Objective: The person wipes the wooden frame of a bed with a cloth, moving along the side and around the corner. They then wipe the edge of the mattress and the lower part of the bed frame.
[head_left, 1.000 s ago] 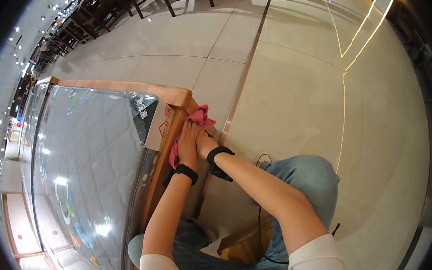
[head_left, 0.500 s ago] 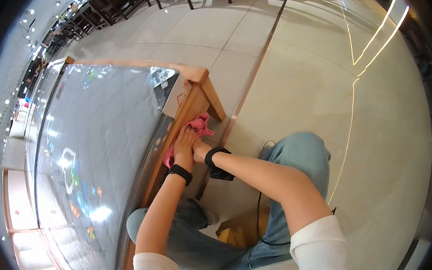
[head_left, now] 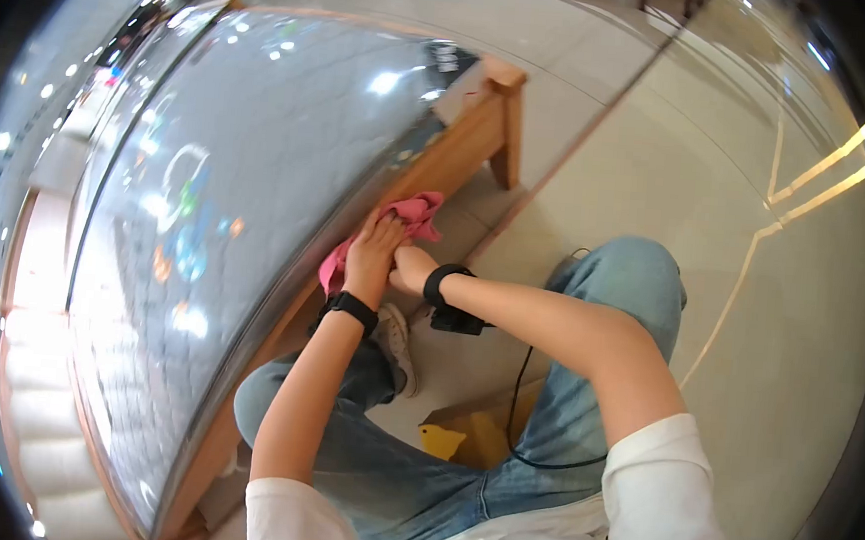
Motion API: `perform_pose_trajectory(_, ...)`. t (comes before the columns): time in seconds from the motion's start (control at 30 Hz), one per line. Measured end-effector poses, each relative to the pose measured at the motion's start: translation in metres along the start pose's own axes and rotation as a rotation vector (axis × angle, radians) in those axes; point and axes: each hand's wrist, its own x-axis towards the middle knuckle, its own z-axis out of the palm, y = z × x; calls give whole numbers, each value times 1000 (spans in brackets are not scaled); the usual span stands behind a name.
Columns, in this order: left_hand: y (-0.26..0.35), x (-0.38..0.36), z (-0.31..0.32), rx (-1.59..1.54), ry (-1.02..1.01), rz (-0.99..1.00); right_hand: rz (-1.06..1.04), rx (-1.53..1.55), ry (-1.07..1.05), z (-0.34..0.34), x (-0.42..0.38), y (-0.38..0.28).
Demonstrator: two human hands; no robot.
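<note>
A pink cloth (head_left: 418,212) lies against the wooden side rail (head_left: 453,151) of a low table with a shiny grey covered top (head_left: 293,110). My left hand (head_left: 375,249) presses flat on the cloth with its fingers stretched out over it. Beside it, touching it on the right, is my right hand (head_left: 413,269), its fingers curled and partly hidden at the cloth's lower edge. What those fingers hold cannot be made out. Black straps circle both wrists.
The table's wooden leg (head_left: 506,145) stands at its far corner. Between my legs are a brown box with a yellow shape (head_left: 441,440) and a black cable (head_left: 515,416). My shoe (head_left: 399,348) is beside the table. White cushioned seating (head_left: 40,433) lines the left.
The view has shifted, so the table's corner and the floor line sit further right. Both hands and the cloth are now further down the rail from the table's corner.
</note>
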Motion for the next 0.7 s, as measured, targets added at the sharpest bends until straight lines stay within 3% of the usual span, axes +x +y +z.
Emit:
perform_pose_trajectory(0.1, -15, -46, -7, 115, -82, -58, -68, 90, 120, 43, -6, -20)
perform_pose_trajectory(0.13, -19, -59, 7, 83, 41, -52, -81, 87, 52, 51, -6, -29)
perform_pose_trajectory(0.2, -27, -100, -8, -9, 60, -123, -88, 90, -82, 56, -30, -61)
perform_pose_trajectory(0.23, -31, -123, -10, -70, 73, -165, -216, 69, -51, 71, -34, -67)
perform_pose_trajectory(0.33, -31, -187, -12, -105, 48, -348, -372, 74, -37, 112, -42, -93)
perform_pose_trajectory(0.43, -33, -224, -4, -193, 35, -517, -381, 70, -176, 141, -41, -125)
perform_pose_trajectory(0.57, -38, -279, -10, 9, -10, -601, -530, -25, -252, 176, -51, -158)
perform_pose_trajectory(0.7, -22, -333, 19, -115, 2, -841, -564, -37, -364, 216, -58, -183)
